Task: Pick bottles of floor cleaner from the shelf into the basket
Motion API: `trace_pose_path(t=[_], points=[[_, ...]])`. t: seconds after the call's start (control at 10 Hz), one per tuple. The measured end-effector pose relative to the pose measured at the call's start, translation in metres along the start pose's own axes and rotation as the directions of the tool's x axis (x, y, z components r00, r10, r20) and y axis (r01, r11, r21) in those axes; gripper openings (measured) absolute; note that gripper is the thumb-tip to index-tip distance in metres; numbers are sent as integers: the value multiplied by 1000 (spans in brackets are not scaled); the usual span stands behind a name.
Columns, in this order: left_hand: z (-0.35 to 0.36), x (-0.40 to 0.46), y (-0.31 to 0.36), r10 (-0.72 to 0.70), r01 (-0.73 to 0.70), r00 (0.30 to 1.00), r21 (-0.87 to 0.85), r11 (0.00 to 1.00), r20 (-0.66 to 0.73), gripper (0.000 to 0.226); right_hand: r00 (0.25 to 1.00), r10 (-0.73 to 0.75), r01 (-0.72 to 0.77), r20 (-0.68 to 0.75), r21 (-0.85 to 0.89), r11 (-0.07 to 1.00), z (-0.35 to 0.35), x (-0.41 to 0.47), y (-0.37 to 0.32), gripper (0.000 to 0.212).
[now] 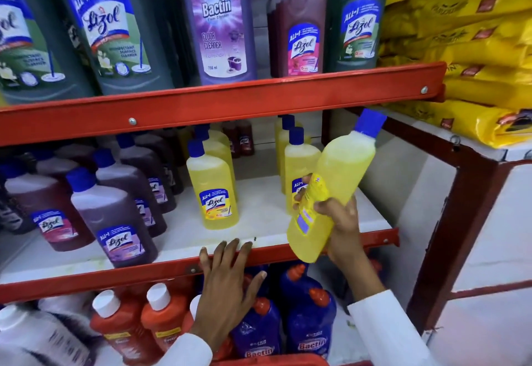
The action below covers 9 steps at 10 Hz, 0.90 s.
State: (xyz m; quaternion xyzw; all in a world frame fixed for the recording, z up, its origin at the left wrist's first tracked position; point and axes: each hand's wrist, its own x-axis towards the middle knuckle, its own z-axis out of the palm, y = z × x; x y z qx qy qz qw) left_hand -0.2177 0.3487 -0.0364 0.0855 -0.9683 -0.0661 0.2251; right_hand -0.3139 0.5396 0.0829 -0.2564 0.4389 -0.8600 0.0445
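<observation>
Yellow bottle (pixel 331 190), tilted, clasped in right hand (pixel 341 221); left hand (pixel 227 282) splayed, empty, on shelf edge (pixel 161 276).

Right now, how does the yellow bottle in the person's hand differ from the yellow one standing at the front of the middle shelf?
The held bottle tilts, gripped by the right hand, off the shelf; the standing bottle is upright and untouched. The held one shows its back label, the standing one its front. Both are yellow with blue caps.

Single head-worn view, looking forward and slightly downward at close range onto the middle shelf (pixel 259 216) of a red rack; the tier above is filling the upper frame, the tier below the lower frame.
</observation>
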Motion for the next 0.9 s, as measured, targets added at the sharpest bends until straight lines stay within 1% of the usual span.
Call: trace_pose_path(t=[0.1, 0.2, 0.3, 0.4, 0.6, 0.7, 0.8, 0.9], points=[[-1, 0, 1, -14, 14, 1000, -22, 1000, 5, 61, 912, -312, 86, -267, -618, 781, 6, -4, 12, 88], [-3, 1, 1, -11, 11, 1000, -48, 999, 5, 63, 834, -392, 57, -388, -646, 761, 3, 2, 23, 99], [-4, 2, 1, -19, 20, 1000, -53, 998, 16, 66, 814, -378, -8, -440, -660, 752, -4, 17, 35, 96], [-5, 2, 1, -22, 24, 999, -70, 997, 29, 70, 824, -375, -62, -424, -727, 684, -6, 27, 48, 99], [-5, 4, 2, -25, 26, 999, -42, 999, 38, 71, 839, -345, -117, -421, -758, 641, -7, 32, 73, 103], [-6, 4, 3, -25, 27, 999, -29, 999, 41, 70, 837, -358, -123, -414, -780, 613, -9, 33, 83, 105], [-8, 2, 4, -16, 16, 1000, -2, 1000, 25, 66, 828, -361, -137, -429, -780, 611, -4, 33, 79, 105], [-8, 3, 9, -36, 33, 999, 62, 998, 41, 65, 816, -394, -107, -423, -780, 616, -7, 26, 77, 106]])
